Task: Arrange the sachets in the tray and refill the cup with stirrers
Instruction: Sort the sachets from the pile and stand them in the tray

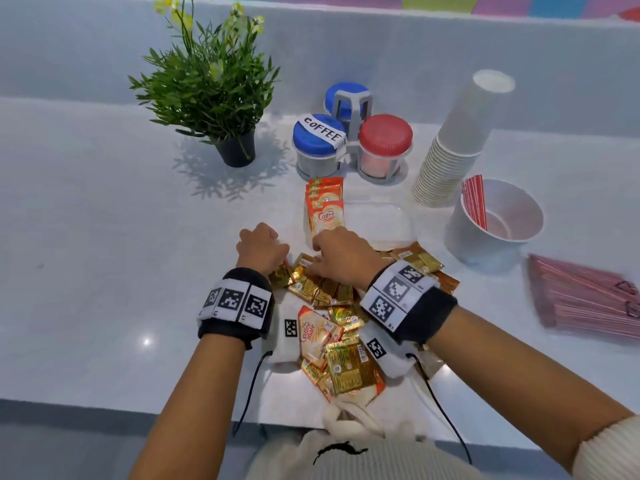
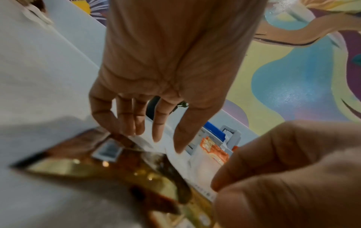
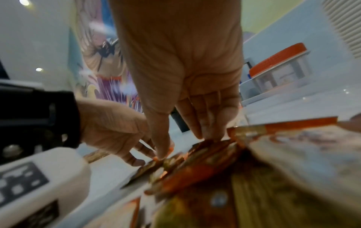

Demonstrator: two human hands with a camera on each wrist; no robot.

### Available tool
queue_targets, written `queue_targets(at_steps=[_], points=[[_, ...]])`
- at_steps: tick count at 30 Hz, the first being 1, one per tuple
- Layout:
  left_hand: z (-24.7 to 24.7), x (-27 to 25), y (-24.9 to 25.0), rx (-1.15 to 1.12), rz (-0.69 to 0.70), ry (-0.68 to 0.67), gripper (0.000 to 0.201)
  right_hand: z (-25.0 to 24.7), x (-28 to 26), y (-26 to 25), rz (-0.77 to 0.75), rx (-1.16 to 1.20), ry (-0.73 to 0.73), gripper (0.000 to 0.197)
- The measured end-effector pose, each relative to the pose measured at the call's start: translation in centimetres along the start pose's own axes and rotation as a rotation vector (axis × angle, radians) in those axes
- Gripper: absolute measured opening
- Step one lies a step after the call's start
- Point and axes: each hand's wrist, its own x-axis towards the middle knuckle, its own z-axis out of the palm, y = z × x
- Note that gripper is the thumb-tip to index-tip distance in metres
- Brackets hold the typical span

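A loose pile of gold and orange sachets point(image 1: 332, 306) lies on the white counter in front of me. Behind it stands the clear tray point(image 1: 394, 221), with several Coffee mate sachets point(image 1: 323, 206) upright at its left end. My left hand point(image 1: 265, 245) hangs over the pile's left edge, its straight fingers point(image 2: 136, 123) touching a gold sachet point(image 2: 109, 166). My right hand point(image 1: 334, 254) reaches into the pile's far side. Its thumb point(image 3: 162, 148) and fingertips pinch a gold sachet point(image 3: 197, 146). At the right, the white cup point(image 1: 498, 220) holds a few red stirrers point(image 1: 475, 202).
A flat pack of red stirrers point(image 1: 585, 299) lies at the far right. A tall stack of paper cups point(image 1: 457, 143) leans behind the cup. Three lidded jars in a grey rack point(image 1: 351, 133) and a potted plant point(image 1: 214, 98) stand at the back.
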Motion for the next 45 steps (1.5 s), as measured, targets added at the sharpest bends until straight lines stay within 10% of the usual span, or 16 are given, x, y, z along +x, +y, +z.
queue_targets(at_steps=[7,15,18,22,27,40,45], points=[[-0.1,-1.7,-1.8,0.173,-0.024,-0.031,0.042,1.5,-0.3,-1.1,0.037,-0.104,-0.010,0.052],[-0.4,-2.3,-1.5,-0.024,0.098,0.041,0.008,0.4,-0.4,-0.6,0.031,0.295,0.156,0.017],[-1.3,-3.0,-0.2,-0.204,0.165,0.148,0.035,-1.3,-0.6,0.0,-0.062,0.390,0.336,0.013],[-2.0,-3.2,1.3,-0.595,0.035,-0.072,0.057,-1.9,-0.8,0.0,-0.170,0.350,0.418,0.028],[-2.0,-3.7,0.6,-0.703,0.070,-0.128,0.013,-0.6,-1.0,-0.3,-0.206,0.332,0.375,0.036],[-4.0,-3.6,-1.8,-0.816,0.128,0.087,0.014,3.0,1.6,-2.9,-0.209,-0.004,-0.133,0.043],[-4.4,-3.5,-2.6,-0.854,0.117,0.134,0.021,3.2,1.4,-3.8,-0.305,-0.133,-0.086,0.036]])
